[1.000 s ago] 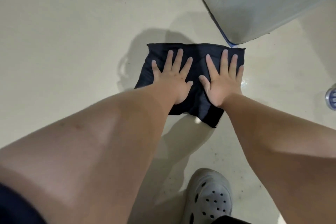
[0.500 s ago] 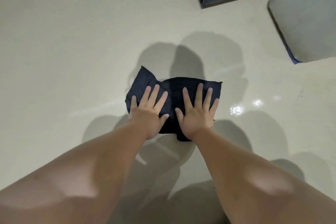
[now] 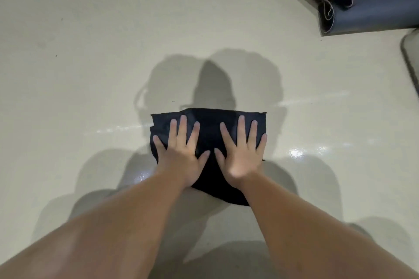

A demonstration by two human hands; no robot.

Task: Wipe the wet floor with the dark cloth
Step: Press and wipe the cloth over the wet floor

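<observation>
A dark navy cloth (image 3: 209, 133) lies flat on the pale glossy floor (image 3: 79, 75) in the middle of the head view. My left hand (image 3: 181, 154) presses palm-down on its left half, fingers spread. My right hand (image 3: 242, 154) presses palm-down on its right half, fingers spread too. Neither hand grips the cloth; both lie flat on top. Wet shiny patches show on the floor to the right of the cloth (image 3: 297, 153) and near my left wrist (image 3: 140, 176). A thin wet streak (image 3: 118, 129) runs left of the cloth.
A rolled dark blue mat (image 3: 362, 7) lies at the top right. The edge of a grey object (image 3: 411, 59) shows at the right border. Shadows of my head and arms fall on the floor around the cloth.
The cloth and both hands have slid away from the grey object and blue mat, which shifted toward the top right. The shoe seen earlier is out of view. Hands stay flat on the cloth.
</observation>
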